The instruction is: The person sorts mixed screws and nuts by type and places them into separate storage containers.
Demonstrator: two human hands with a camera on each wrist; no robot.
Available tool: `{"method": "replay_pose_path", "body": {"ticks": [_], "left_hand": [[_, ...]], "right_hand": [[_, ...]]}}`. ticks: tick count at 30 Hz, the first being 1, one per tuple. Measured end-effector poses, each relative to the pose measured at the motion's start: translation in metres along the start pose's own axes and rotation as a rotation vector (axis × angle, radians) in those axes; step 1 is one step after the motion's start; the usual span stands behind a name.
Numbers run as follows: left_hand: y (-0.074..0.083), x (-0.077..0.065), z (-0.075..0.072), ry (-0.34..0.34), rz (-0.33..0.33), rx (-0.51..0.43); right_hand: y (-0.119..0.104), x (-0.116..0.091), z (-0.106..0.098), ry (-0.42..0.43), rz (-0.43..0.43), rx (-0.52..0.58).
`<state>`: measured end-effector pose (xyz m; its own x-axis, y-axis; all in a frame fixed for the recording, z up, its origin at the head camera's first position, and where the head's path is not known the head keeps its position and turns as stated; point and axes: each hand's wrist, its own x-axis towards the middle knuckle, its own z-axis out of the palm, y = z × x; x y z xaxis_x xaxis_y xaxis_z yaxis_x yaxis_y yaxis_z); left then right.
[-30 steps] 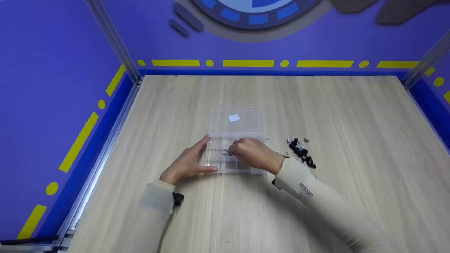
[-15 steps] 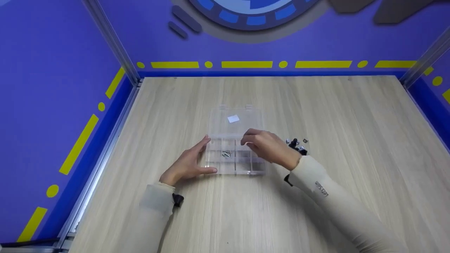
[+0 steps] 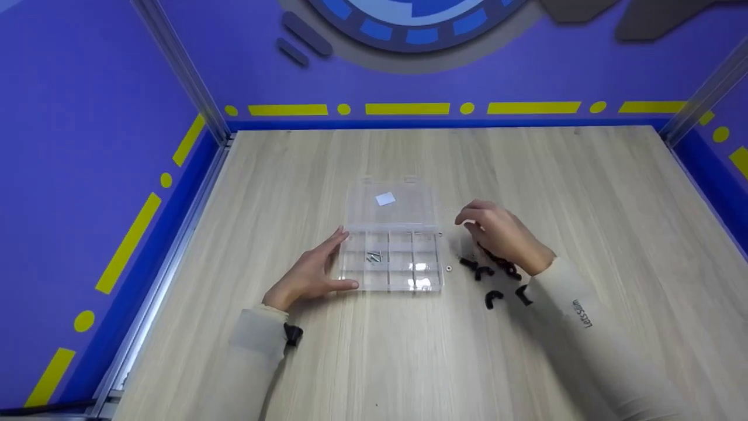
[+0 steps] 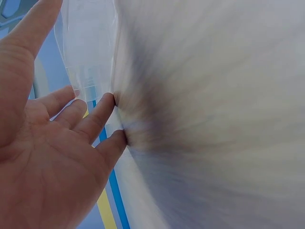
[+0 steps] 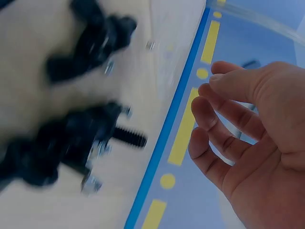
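A clear plastic compartment box (image 3: 403, 287) lies with its lid (image 3: 412, 204) folded back. Small silver screws (image 3: 374, 256) sit in one middle compartment near the left. My left hand (image 3: 310, 272) rests against the box's left side, thumb at the front corner and fingers extended. To the right of the box, my right hand (image 3: 502, 231) hovers over a cluster of black curved pieces (image 3: 494, 298). In the right wrist view its fingers are loosely bent with nothing between them. Below that hand, a black threaded shaft (image 5: 131, 137) sticks out of the pile, beside small metal nuts (image 5: 90, 184).
A loose nut (image 3: 449, 268) lies just off the box's right side. A white paper label (image 3: 385, 199) is on the lid. Blue and purple panels (image 3: 175, 234) border the wooden table (image 3: 380, 351) at the left, back and right.
My right hand has moved right and away, from over the screws' compartment to above the black pieces. The screws now show uncovered in the box. My left hand has stayed at the box.
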<state>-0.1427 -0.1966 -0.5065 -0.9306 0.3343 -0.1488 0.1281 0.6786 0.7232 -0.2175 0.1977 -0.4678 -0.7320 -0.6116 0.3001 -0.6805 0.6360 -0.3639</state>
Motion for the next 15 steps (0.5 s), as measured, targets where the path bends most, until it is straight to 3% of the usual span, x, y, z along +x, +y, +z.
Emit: {"method": "replay_pose_path", "body": {"ticks": [7,15], "left_hand": [[0.0,0.002,0.0,-0.009,-0.029,0.001],[0.0,0.002,0.0,-0.005,-0.023,0.019]], "right_hand": [[0.024,-0.016,-0.008,0.037,0.083,-0.019],[0.042,-0.034,-0.005,-0.025,0.233,-0.026]]}}
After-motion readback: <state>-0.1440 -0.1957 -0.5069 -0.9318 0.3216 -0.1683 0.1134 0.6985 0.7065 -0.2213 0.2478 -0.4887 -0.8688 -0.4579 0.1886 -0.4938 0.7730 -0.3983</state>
